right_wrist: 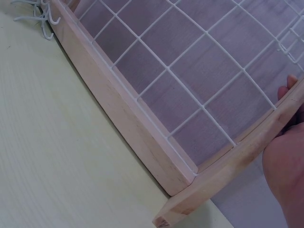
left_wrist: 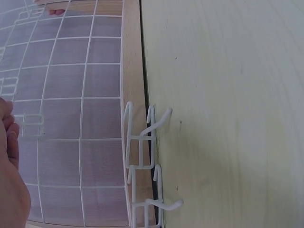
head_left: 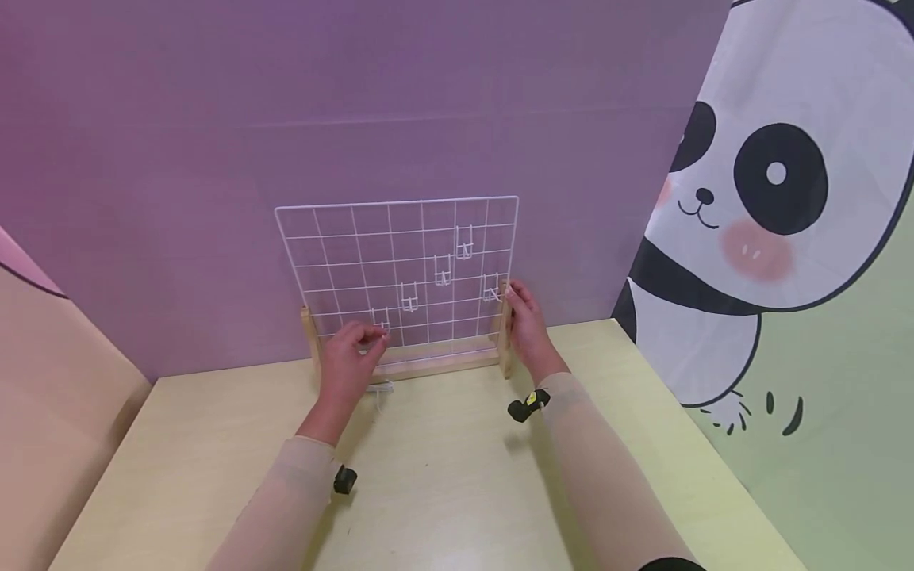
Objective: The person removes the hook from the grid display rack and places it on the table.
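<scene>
A white wire grid panel (head_left: 371, 262) stands upright in a wooden stand (head_left: 443, 365). My left hand (head_left: 347, 361) is at the panel's lower part, its thumb and fingertips pinching a white wire hook (head_left: 381, 319) on the mesh. The hook's front prong is hidden by the fingers in the left wrist view, where its back frame (left_wrist: 33, 124) shows. On the right, my right hand (head_left: 530, 329) grips the stand's side post (right_wrist: 232, 164), fingers reaching behind it. Several more hooks (head_left: 409, 301) hang on the grid, stepping up to the right.
Loose white hooks (left_wrist: 142, 137) lie on the pale wooden table (head_left: 443, 492) against the stand's base, by the left hand. A purple backdrop (head_left: 400, 95) rises behind the panel. A panda-print sheet (head_left: 800, 301) borders the table on the right.
</scene>
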### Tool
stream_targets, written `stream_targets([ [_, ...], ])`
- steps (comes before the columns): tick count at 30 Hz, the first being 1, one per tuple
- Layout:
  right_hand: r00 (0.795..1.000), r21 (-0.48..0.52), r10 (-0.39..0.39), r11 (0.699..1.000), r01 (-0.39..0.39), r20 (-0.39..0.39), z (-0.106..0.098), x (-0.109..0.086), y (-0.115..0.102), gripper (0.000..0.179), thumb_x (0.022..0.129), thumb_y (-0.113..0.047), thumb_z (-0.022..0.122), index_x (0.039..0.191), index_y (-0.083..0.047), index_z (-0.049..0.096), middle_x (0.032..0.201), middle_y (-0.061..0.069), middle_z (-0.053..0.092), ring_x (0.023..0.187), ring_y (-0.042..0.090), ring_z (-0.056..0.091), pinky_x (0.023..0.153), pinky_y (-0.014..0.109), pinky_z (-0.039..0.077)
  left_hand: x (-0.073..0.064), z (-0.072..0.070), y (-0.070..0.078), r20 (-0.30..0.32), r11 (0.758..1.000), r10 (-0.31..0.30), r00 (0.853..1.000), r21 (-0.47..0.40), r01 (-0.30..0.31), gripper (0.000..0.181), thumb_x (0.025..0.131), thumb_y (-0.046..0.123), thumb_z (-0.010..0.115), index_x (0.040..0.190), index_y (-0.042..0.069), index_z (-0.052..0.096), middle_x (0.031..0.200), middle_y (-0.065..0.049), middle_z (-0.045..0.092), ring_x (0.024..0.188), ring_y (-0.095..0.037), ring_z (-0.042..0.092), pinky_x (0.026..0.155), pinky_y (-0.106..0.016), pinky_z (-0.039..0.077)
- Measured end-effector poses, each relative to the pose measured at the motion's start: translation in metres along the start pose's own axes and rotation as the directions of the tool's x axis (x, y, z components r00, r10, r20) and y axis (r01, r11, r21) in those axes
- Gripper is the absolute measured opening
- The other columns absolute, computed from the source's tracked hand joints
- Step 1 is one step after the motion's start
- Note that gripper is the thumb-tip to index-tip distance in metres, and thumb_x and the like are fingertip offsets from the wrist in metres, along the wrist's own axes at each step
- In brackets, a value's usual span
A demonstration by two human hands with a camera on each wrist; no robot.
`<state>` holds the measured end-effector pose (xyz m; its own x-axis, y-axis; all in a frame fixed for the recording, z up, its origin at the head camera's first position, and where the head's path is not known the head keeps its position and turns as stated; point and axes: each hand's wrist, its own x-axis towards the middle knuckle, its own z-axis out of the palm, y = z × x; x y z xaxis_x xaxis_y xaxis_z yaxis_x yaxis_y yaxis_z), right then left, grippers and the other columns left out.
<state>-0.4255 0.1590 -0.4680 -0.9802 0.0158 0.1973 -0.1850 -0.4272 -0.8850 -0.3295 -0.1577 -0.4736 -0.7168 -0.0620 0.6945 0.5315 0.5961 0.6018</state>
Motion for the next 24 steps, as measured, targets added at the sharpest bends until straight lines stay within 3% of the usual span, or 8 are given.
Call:
stream_targets([
  [4, 1.000, -0.014, -0.008, 1.000, 0.008, 0.009, -0.001, 0.002, 0.001, 0.018, 0.115, -0.018, 0.055, 0.130, -0.017, 0.065, 0.114, -0.006, 0.067, 0.115, 0.022, 0.059, 0.100, 0.036, 0.050, 0.002, -0.001, 0.000, -0.034, 0.998, 0.067, 0.997, -0.004, -0.067, 0.010, 0.092, -0.003, 0.088, 0.099, -0.001, 0.082, 0.096, -0.012, 0.077, 0.088, -0.030, 0.073, 0.083, -0.006, 0.048],
  [7, 1.000, -0.024, -0.002, 1.000, 0.002, 0.006, -0.001, 0.002, 0.001, 0.019, 0.116, -0.018, 0.054, 0.132, -0.017, 0.064, 0.114, -0.006, 0.067, 0.114, 0.020, 0.059, 0.100, 0.034, 0.049, 0.004, -0.003, 0.002, -0.024, 0.996, 0.090, 0.996, 0.011, -0.090, 0.010, 0.092, -0.004, 0.087, 0.099, -0.001, 0.081, 0.097, -0.014, 0.077, 0.089, -0.031, 0.075, 0.085, -0.002, 0.046],
  [11, 1.000, -0.021, 0.008, 1.000, -0.008, -0.002, -0.002, 0.001, 0.000, 0.017, 0.116, -0.019, 0.054, 0.130, -0.020, 0.064, 0.115, -0.006, 0.066, 0.118, 0.021, 0.057, 0.103, 0.035, 0.047, 0.007, -0.006, 0.004, 0.006, 0.993, 0.110, 0.994, 0.048, -0.110, 0.009, 0.093, -0.003, 0.086, 0.100, -0.002, 0.081, 0.099, -0.014, 0.076, 0.092, -0.032, 0.076, 0.084, -0.023, 0.061],
  [14, 1.000, -0.022, 0.009, 1.000, -0.009, 0.002, -0.002, 0.000, 0.001, 0.016, 0.116, -0.020, 0.054, 0.129, -0.021, 0.065, 0.115, -0.006, 0.066, 0.120, 0.024, 0.056, 0.104, 0.037, 0.047, 0.009, -0.009, 0.005, 0.005, 0.991, 0.119, 0.993, 0.063, -0.119, 0.008, 0.093, -0.002, 0.086, 0.100, -0.001, 0.081, 0.099, -0.013, 0.077, 0.091, -0.031, 0.076, 0.082, -0.036, 0.065],
  [20, 1.000, -0.042, 0.023, 0.999, -0.023, 0.000, -0.001, -0.001, 0.000, 0.019, 0.117, -0.022, 0.054, 0.133, -0.020, 0.063, 0.119, -0.006, 0.065, 0.122, 0.023, 0.056, 0.109, 0.039, 0.045, 0.010, -0.013, 0.009, -0.018, 0.989, 0.144, 0.989, 0.048, -0.143, 0.009, 0.092, -0.003, 0.087, 0.099, -0.001, 0.082, 0.095, -0.013, 0.076, 0.088, -0.031, 0.077, 0.084, -0.004, 0.049],
  [24, 1.000, -0.054, 0.027, 0.998, -0.028, -0.006, -0.001, -0.002, -0.001, 0.021, 0.117, -0.024, 0.053, 0.136, -0.020, 0.062, 0.122, -0.005, 0.063, 0.125, 0.025, 0.055, 0.113, 0.042, 0.043, 0.009, -0.015, 0.012, -0.016, 0.985, 0.159, 0.987, 0.069, -0.158, 0.010, 0.090, -0.003, 0.089, 0.098, 0.000, 0.082, 0.095, -0.012, 0.076, 0.089, -0.030, 0.076, 0.081, -0.012, 0.055],
])
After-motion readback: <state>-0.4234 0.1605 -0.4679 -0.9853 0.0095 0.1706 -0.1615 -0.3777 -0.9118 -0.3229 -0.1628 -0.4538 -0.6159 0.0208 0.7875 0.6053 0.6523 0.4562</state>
